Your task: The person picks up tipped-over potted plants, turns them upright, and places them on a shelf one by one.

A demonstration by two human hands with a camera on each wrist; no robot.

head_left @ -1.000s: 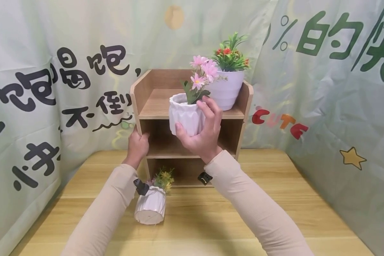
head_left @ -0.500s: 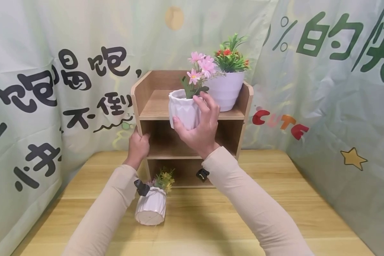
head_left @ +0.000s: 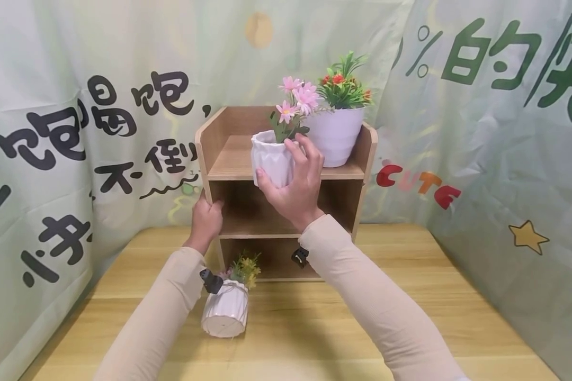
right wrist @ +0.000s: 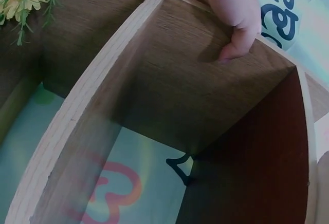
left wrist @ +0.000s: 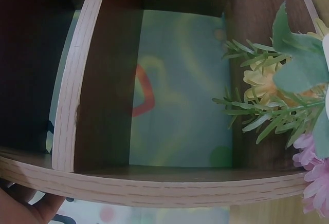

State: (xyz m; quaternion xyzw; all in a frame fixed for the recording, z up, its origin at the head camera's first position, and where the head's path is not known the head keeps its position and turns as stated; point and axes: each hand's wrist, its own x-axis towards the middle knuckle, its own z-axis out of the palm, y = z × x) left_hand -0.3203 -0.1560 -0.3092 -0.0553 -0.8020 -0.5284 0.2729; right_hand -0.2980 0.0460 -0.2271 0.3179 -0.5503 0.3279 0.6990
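Note:
My right hand (head_left: pixel 299 182) holds a white fluted flowerpot (head_left: pixel 269 157) with pink artificial flowers (head_left: pixel 295 100), thumb on its front and fingers round its right side and rim. The pot overlaps the front edge of the top tier of a wooden shelf unit (head_left: pixel 286 174). My left hand (head_left: pixel 207 221) grips the unit's left side panel. In the right wrist view its thumb (right wrist: pixel 240 43) hooks over the panel's edge onto the inner face. The left wrist view shows some of its fingers (left wrist: pixel 31 206) outside the panel.
A larger white pot (head_left: pixel 338 138) with red flowers and green leaves stands on the right of the top tier. Another white fluted pot (head_left: pixel 225 309), with yellow and pink flowers, lies tipped on the wooden table (head_left: pixel 386 275) before the unit. Printed cloth (head_left: pixel 143 32) hangs behind.
My right hand has lifted the flowerpot a little and carried it slightly left and toward the shelf unit. My left hand has kept its grip on the side panel.

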